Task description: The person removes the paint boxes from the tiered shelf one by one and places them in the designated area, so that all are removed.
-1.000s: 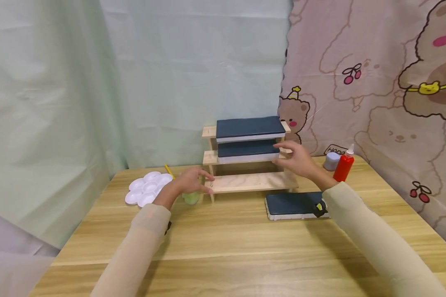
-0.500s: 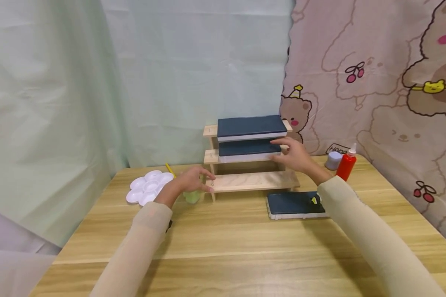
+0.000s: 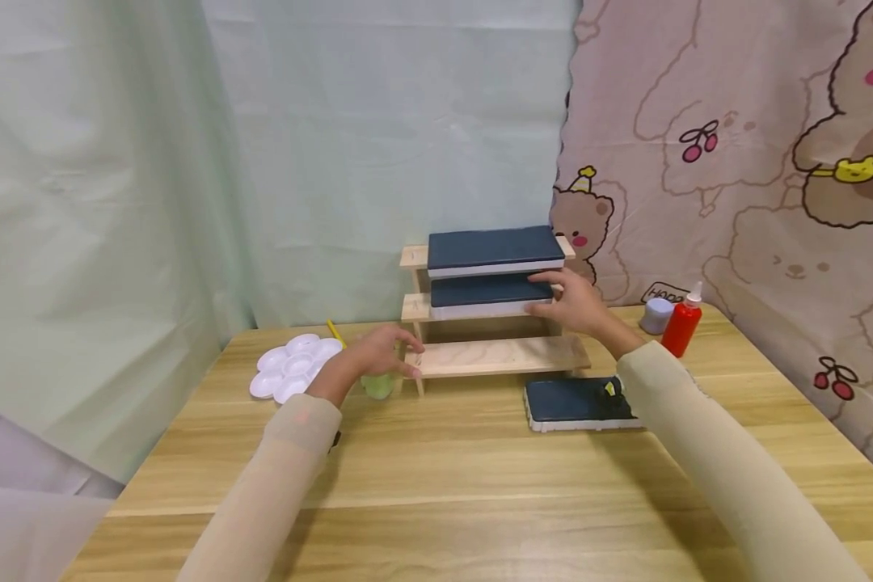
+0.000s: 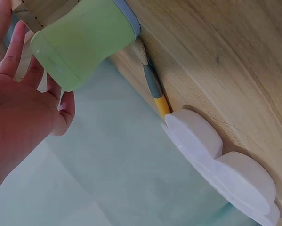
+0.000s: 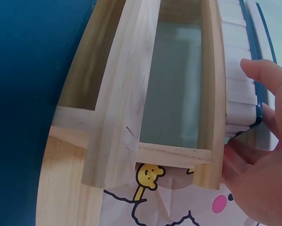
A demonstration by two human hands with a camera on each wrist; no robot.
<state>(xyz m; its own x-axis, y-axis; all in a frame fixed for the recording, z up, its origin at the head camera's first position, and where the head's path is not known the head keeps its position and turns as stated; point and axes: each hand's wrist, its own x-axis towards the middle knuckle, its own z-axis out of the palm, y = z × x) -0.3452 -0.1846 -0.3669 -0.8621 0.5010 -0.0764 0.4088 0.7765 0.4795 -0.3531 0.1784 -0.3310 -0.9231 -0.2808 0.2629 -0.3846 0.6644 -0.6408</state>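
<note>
Between wooden tiers, smooth oblong box

The table bears a palette near the left hand, a bottle near the right hand, a rack between.

The box at the right hand is navy over white, the shelf pale grained wood; right of that hand, the bottle is red, the cloth pink with bears and cherries. By the left hand, the container is light green, the palette white, the brush yellow and grey.
</note>
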